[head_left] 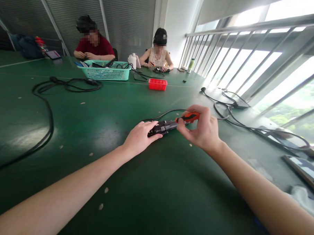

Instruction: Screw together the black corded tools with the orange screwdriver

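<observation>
On the green table lies a long black device (pixel 161 128) with a ribbed end, which looks like an opened hand-held appliance with a cord; its exact kind is not clear. My left hand (pixel 139 137) grips its left end, thumb on the near side and fingers over the far side. In my right hand (pixel 204 131) is an orange and black screwdriver (pixel 188 116), held by its handle over the right end of the device. The screwdriver's tip cannot be made out. A thin black cord (pixel 169 112) runs behind the device toward my right hand.
A red basket (pixel 157 84) and a turquoise basket (pixel 108 75) of tools and cables stand farther back. Black cables lie at left (pixel 48 105) and right (pixel 232 117). Two people (pixel 94 47) sit across the table. A metal railing (pixel 221 52) borders the right side.
</observation>
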Demonstrator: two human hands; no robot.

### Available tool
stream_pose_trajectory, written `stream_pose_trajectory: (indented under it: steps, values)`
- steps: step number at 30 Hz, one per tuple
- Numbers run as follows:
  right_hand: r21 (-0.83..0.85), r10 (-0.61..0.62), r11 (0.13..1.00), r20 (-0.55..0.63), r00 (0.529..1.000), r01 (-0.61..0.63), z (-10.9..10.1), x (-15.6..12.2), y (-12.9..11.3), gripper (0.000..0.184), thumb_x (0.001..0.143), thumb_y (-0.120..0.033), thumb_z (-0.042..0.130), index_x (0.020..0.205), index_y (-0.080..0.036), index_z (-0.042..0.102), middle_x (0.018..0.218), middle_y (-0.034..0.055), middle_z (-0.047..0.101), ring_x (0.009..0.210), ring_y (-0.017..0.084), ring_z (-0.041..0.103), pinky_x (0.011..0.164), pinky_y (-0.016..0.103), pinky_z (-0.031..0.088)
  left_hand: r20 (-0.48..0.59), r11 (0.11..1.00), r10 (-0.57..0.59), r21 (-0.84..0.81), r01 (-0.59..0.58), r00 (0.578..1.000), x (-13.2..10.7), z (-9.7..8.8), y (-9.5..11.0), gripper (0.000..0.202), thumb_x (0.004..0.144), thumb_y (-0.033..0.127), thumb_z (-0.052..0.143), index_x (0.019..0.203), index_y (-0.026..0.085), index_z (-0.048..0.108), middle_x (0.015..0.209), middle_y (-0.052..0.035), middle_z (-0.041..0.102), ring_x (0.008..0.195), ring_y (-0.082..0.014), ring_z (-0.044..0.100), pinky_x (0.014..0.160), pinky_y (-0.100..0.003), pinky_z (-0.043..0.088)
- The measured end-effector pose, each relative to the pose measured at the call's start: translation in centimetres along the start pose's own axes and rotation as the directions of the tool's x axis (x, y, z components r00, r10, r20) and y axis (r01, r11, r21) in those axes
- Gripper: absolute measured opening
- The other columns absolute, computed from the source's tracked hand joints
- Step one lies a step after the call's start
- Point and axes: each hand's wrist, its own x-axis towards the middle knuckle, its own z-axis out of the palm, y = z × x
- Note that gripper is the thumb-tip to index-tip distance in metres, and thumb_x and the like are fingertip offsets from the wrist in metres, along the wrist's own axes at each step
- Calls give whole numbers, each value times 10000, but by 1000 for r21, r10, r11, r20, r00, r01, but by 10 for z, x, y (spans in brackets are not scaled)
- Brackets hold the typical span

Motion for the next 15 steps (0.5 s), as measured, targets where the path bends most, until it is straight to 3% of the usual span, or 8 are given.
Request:
stream_pose_trajectory:
  steps: [4,15]
  values:
    - [-30,-62,998,-110,992,59,-3,0,-3,274,908,-297,707,1098,-230,522,760,-38,685,527,122,640,519,248,490,3,1000,-3,-4,3,1000,0,1,-1,573,981,525,662,1433,179,598,1369,-106,686,1220,-284,636,1029,-409,528]
    - [155,-211,968,64,975,200,4,-5,-25,277,942,-270,710,1134,-226,513,830,-12,734,627,120,702,546,222,488,11,1000,7,-13,-7,1000,0,0,1,551,989,517,654,1426,185,604,1381,-98,683,1235,-287,634,1050,-421,512]
